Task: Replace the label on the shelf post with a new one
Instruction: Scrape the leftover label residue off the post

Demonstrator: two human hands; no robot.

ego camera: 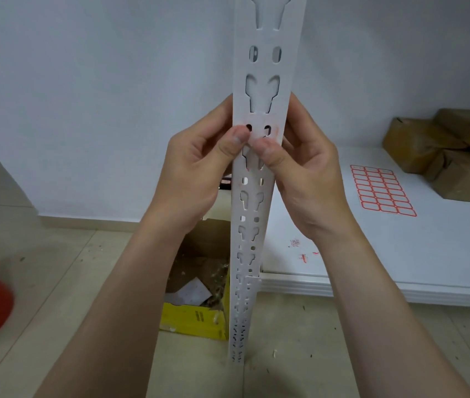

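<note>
Head view: we see left hand (199,168) and right hand (305,173) wrapped round the shelf post (265,67), both thumbs pressing the label (257,122) on its front face, over two oval holes (248,127). Risk: thumbs could tear it at the holes, leaving scraps stuck. Label looks pale, worn, reddish along its right edge.

We stand in a storeroom.
We see a white slotted metal shelf post (265,64), brown tape-wrapped parcels (417,145) on a white shelf board (371,254), and a dusty beige tiled floor (56,268).
</note>
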